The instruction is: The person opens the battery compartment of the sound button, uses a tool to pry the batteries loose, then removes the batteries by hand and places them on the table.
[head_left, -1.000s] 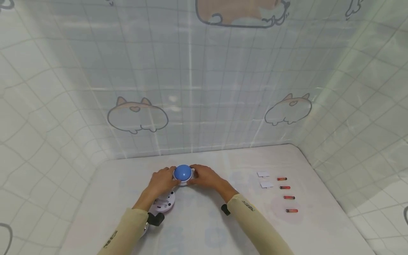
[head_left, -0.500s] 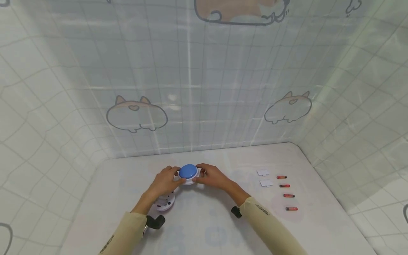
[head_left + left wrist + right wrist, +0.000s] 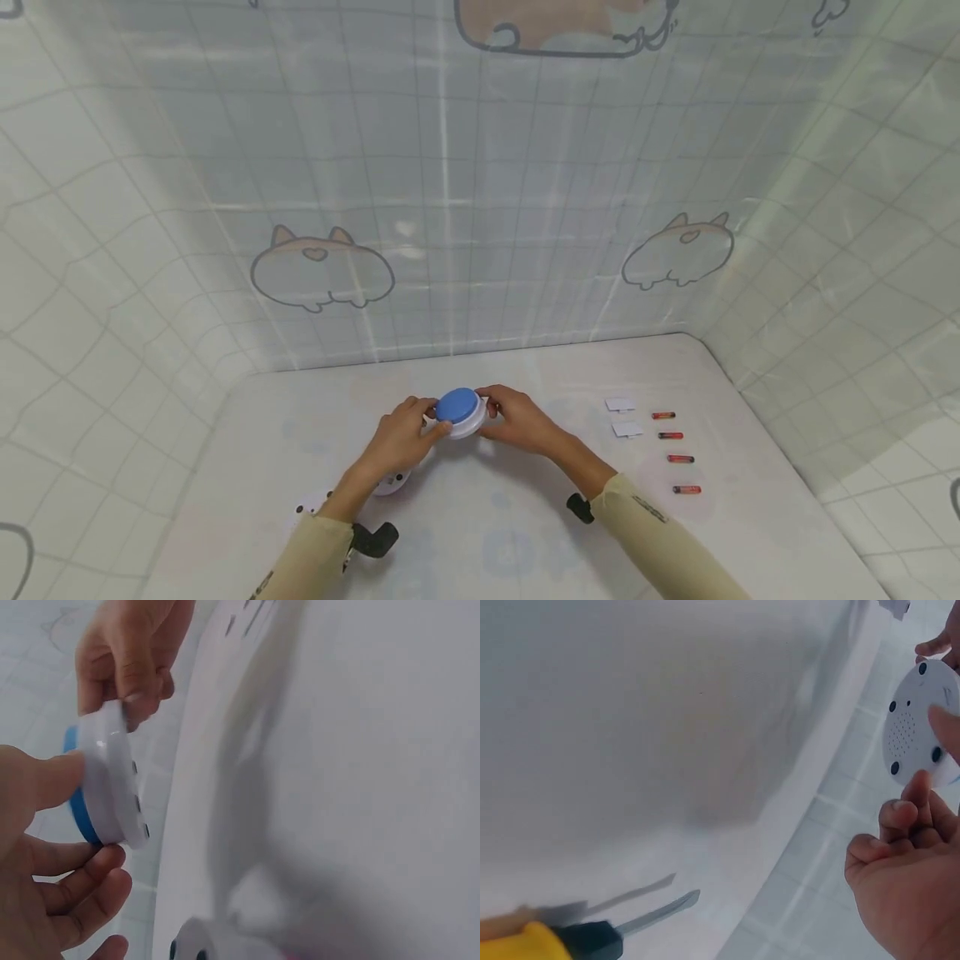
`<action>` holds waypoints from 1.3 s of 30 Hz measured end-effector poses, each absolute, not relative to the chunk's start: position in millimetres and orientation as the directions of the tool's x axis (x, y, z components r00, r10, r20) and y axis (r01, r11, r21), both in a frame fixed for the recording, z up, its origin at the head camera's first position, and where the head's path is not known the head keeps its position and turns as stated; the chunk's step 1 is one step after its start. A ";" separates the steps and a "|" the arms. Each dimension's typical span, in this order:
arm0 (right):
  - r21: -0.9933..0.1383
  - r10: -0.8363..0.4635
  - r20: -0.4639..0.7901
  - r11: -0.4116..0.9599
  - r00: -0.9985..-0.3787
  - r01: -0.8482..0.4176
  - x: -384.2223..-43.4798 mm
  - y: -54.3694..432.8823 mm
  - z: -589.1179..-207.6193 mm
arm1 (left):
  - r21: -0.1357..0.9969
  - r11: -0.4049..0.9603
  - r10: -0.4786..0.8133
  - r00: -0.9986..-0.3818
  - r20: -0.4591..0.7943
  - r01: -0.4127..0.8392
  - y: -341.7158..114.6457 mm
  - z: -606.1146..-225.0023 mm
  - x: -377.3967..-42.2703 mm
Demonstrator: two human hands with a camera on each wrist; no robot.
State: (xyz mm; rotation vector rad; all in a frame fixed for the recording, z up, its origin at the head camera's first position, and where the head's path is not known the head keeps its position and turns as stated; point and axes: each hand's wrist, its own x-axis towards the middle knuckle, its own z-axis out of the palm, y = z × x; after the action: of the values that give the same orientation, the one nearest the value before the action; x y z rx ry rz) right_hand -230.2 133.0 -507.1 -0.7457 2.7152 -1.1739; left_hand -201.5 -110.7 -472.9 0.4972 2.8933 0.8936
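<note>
A round push button [image 3: 457, 407] with a blue dome and white base is held between both hands above the table, tilted. My left hand [image 3: 400, 435] pinches its left side, thumb on the front edge and the other fingers curled beneath in the left wrist view. My right hand [image 3: 519, 421] grips the opposite edge with thumb and fingers. The right wrist view shows the button's white underside [image 3: 907, 735], with black feet and a cluster of speaker holes. Under my left forearm lies a second white round device [image 3: 393, 482], mostly hidden; another [image 3: 311, 506] shows beside the sleeve.
Several red-and-black batteries [image 3: 681, 458] lie in a column at right, beside two small white covers [image 3: 627, 429]. A screwdriver [image 3: 660, 911] with a yellow and black handle appears in the right wrist view. A grid-patterned curtain [image 3: 480, 208] rises behind the table.
Both hands have carried the button a little to the right, and it has tilted so more of its white side shows. A device by the left sleeve has come into view.
</note>
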 end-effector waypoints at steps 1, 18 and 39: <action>-0.701 -0.458 0.123 0.587 -0.880 -0.404 -228.3 134.3 -506.4 | 0.582 0.764 0.328 -0.945 0.019 0.277 -109.5 -473.9 -200.6; -0.727 -0.302 0.212 0.587 -0.929 -0.356 -214.0 143.5 -505.6 | 0.762 0.627 0.228 -0.973 0.019 0.162 -89.7 -484.8 -191.6; -0.651 -0.305 0.203 0.668 -0.931 -0.361 -211.6 146.6 -510.3 | 0.773 0.561 0.409 -0.911 0.052 0.296 -84.9 -490.1 -176.7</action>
State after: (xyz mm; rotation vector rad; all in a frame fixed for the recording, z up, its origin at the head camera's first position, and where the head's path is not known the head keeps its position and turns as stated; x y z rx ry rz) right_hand -211.6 146.6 -510.3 -0.5872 2.9389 -1.1733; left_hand -176.7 -84.9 -490.1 0.6026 2.6562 1.2771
